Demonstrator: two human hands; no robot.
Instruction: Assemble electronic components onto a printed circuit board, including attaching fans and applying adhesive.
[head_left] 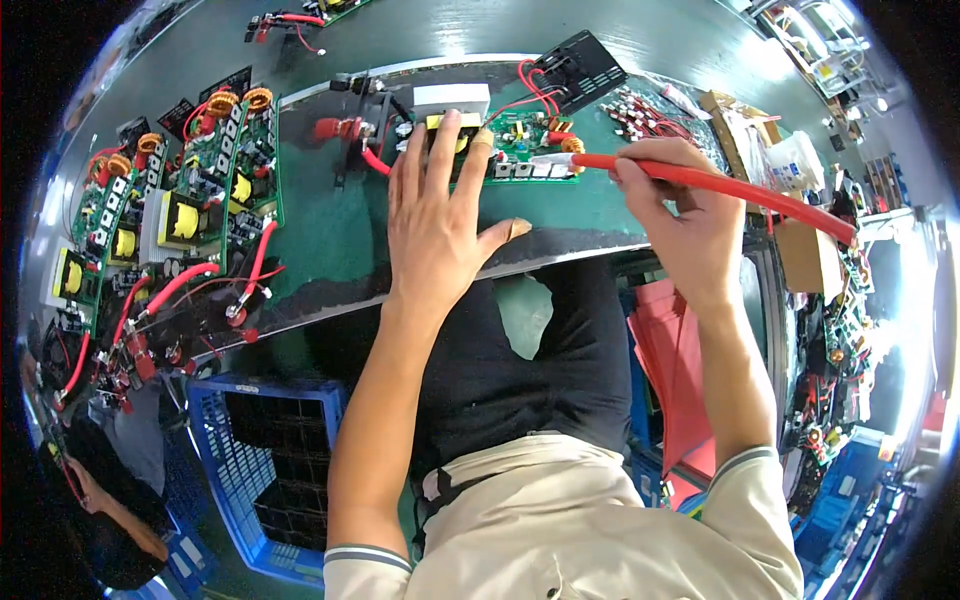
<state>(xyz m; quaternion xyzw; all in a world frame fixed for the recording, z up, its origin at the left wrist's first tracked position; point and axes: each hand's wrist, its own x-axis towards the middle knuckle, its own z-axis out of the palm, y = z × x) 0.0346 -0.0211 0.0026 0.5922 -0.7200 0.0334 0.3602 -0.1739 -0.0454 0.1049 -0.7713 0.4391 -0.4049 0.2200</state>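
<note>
A green circuit board [513, 130] lies on the green work mat in front of me. It carries a white block [452, 97], a yellow-wrapped transformer [436, 122] and copper-coloured coils at its right end. My left hand [435, 205] rests open over the board's left part, fingers stretched across the transformer and partly hiding it; its thumb points right. My right hand [690, 200] is closed round a long red-handled brush [770, 192]. The brush's whitish tip reaches the row of pale parts along the board's near edge. Red wires join the board to a black vented panel [580, 72].
Several similar boards [235, 180] with thick red cables stand at the left. Small wired connectors [650, 118] lie beyond my right hand, near a cardboard box [740, 125]. A blue crate [230, 460] sits below the bench; another person's arm [120, 510] shows at lower left.
</note>
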